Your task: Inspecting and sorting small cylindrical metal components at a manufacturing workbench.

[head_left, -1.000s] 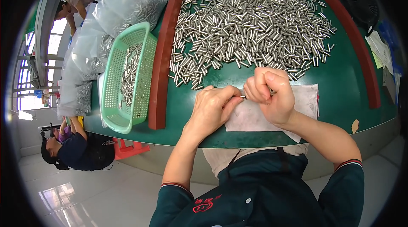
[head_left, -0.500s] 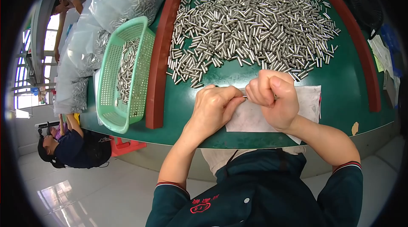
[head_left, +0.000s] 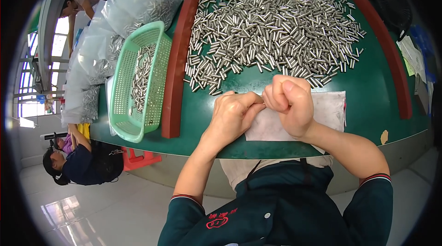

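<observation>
Left grip (head_left: 237, 113) beside right grip (head_left: 291, 105)

On the dark green shirt (head_left: 299, 209) at the bottom of the frame, left of centre, we see red lettering (head_left: 223, 214), a short row of characters slanting up to the right. Just below it we find a red outlined badge (head_left: 217, 223) with smaller red marks inside. On the pale papers (head_left: 411, 57) near the right edge, upper half, we can read no writing.
</observation>
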A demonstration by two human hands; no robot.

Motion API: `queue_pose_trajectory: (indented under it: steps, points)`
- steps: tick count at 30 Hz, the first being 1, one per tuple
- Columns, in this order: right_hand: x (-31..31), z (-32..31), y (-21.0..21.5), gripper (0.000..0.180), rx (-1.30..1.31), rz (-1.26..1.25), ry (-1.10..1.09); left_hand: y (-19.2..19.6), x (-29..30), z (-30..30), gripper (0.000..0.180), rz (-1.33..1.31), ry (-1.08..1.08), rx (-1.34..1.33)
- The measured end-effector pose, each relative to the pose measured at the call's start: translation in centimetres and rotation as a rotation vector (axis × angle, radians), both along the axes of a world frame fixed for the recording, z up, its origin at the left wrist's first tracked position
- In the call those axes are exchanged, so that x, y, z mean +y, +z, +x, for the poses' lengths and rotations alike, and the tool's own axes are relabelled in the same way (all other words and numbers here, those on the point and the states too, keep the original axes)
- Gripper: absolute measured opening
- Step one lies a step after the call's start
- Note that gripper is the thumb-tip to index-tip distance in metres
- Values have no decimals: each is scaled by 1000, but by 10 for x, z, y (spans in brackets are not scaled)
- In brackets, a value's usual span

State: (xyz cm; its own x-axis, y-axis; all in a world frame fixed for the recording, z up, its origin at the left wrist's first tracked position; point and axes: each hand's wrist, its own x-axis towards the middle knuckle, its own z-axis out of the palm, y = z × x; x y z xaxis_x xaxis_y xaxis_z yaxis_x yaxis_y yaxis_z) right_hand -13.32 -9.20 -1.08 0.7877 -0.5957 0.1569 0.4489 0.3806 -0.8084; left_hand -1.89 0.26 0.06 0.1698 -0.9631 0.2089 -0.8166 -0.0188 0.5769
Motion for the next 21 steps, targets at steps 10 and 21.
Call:
queue_pose_trajectory:
  steps: [10,21]
  points:
    - [0,-2,2,33,-52,128,28,-4,13,21,7,45,38,1507]
    - [-2,-2,4,32,-38,98,42,-5,12,27,21,86,117,1592]
